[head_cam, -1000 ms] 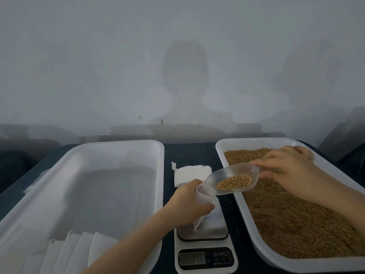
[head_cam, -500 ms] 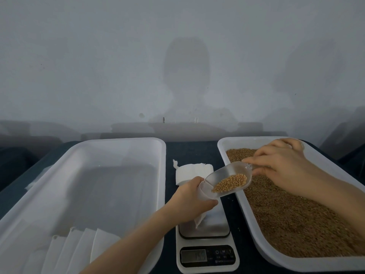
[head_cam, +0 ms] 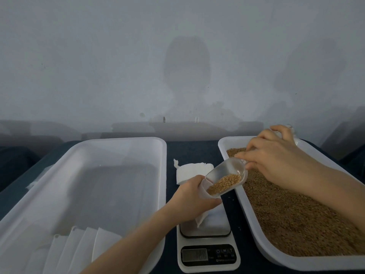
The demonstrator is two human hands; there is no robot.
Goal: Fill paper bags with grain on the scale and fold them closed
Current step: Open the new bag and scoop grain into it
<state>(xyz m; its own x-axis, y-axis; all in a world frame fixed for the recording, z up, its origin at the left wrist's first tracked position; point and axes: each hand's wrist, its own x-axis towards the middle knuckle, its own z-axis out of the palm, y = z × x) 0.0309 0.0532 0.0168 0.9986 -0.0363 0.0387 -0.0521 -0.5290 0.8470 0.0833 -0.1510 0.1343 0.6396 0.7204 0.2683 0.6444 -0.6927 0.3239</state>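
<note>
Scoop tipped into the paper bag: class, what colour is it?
The scoop is clear, see-through plastic; head view.

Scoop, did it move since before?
Yes. The scoop tipped steeper: its handle end rose and swung left toward the scale, and grain slid toward the bag.

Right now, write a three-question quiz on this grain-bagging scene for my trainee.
1. True or false: the right hand holds the clear scoop tilted toward the paper bag that the left hand grips.
2. The bulk grain lies in: A the left tub; B the right tray; C the scale.
3. Fill in: the spare flat bags lie in the ____ white tub.
Key: 1 true; 2 B; 3 left.
</note>
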